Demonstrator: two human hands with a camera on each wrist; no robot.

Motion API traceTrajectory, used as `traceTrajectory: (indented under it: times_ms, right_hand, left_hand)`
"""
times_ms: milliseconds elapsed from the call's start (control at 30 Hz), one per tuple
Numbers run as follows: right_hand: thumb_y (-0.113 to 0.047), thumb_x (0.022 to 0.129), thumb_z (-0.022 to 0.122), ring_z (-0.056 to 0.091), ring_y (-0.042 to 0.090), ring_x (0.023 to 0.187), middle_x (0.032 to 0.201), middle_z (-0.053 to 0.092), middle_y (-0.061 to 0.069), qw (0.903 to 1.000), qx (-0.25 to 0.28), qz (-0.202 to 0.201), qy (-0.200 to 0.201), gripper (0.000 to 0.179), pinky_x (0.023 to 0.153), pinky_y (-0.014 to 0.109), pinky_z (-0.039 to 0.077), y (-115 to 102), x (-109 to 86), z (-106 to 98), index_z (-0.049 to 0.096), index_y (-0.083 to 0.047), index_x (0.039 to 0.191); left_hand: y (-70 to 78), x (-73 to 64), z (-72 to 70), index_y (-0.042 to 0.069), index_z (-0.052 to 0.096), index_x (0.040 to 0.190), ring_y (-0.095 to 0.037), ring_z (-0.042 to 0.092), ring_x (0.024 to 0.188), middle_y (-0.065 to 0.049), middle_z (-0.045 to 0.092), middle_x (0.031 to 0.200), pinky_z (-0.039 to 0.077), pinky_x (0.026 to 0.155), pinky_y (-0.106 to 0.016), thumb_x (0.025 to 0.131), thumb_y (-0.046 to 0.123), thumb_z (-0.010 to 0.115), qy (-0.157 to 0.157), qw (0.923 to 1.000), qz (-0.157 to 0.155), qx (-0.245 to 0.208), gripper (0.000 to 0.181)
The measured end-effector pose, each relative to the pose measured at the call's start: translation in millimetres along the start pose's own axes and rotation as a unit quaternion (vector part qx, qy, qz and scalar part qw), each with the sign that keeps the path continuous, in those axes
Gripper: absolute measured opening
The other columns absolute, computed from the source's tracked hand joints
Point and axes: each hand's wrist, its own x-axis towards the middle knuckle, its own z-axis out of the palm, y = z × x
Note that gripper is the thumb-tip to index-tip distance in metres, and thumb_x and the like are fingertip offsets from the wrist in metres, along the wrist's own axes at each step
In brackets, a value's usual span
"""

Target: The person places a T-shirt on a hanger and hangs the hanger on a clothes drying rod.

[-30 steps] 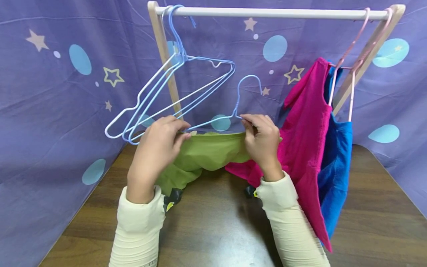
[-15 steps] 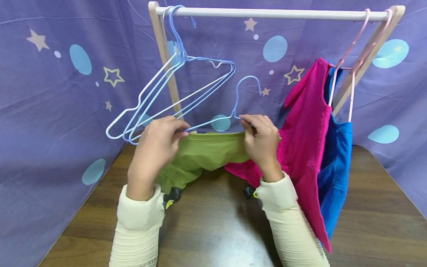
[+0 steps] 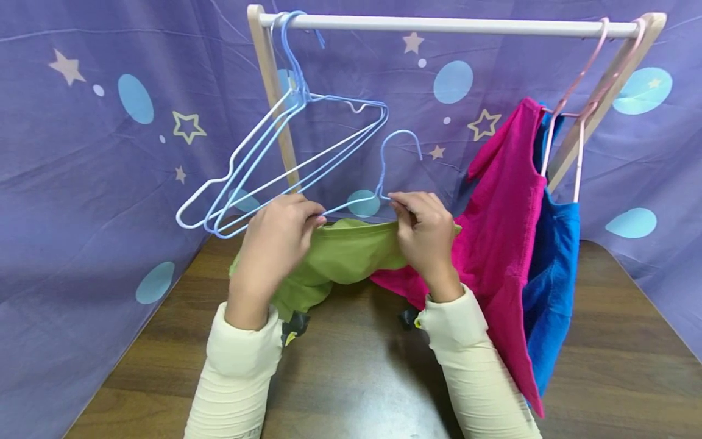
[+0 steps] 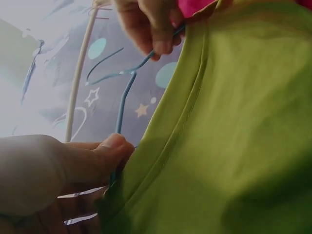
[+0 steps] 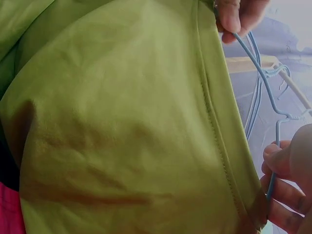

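Note:
A blue wire hanger (image 3: 382,164) has its hook pointing up and its lower part inside a green garment (image 3: 351,253). My left hand (image 3: 276,247) pinches one sloping arm of that hanger at the garment's neckline edge. On the other side of the hook, my right hand (image 3: 428,235) pinches the opposite arm. In the left wrist view, the thumb and fingers of the left hand (image 4: 73,168) close on the wire beside the stitched green edge. The right wrist view shows the right hand (image 5: 292,163) gripping the wire close below the hook. The hanger's ends are hidden.
Above stands a rack with a white bar (image 3: 450,24). Several blue and white hangers (image 3: 241,155) hang at its left. Pink hangers (image 3: 581,140) at its right carry a magenta garment (image 3: 499,244) and a blue garment (image 3: 554,286). Below is a wooden table (image 3: 356,378).
My left hand has shifted right along the hanger, towards the hook. The hook has moved slightly left and down, and my right hand a little left. Both hands still hold the hanger.

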Motion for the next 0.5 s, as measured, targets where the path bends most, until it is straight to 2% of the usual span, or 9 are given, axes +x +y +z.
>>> traceTrajectory:
  times_ms: [333, 500]
  right_hand:
    - [0.001, 0.090, 0.074, 0.064, 0.031, 0.077, 0.090, 0.076, 0.012, 1.0000, 0.007, 0.002, -0.001, 0.009, 0.070, 0.040, 0.049, -1.1, -1.8, 4.4, 0.079, -0.001, 0.097]
    - [0.003, 0.083, 0.081, 0.066, 0.034, 0.087, 0.099, 0.075, 0.016, 0.9998, 0.019, -0.004, -0.006, 0.025, 0.078, 0.042, 0.050, -3.3, 0.9, 4.0, 0.077, 0.002, 0.107]
  left_hand:
    - [10.0, 1.4, 10.9, 0.007, 0.080, 0.099, -0.031, 0.070, 0.082, -0.005, 0.074, 0.090, 0.057, 0.066, -0.046, 0.092, 0.015, 0.077, 0.029, 0.9992, 0.001, 0.027, 0.011]
    - [11.0, 1.2, 12.2, 0.009, 0.080, 0.094, -0.031, 0.069, 0.073, -0.003, 0.075, 0.088, 0.053, 0.056, -0.044, 0.091, 0.015, 0.078, 0.037, 0.9981, -0.021, 0.044, 0.008]
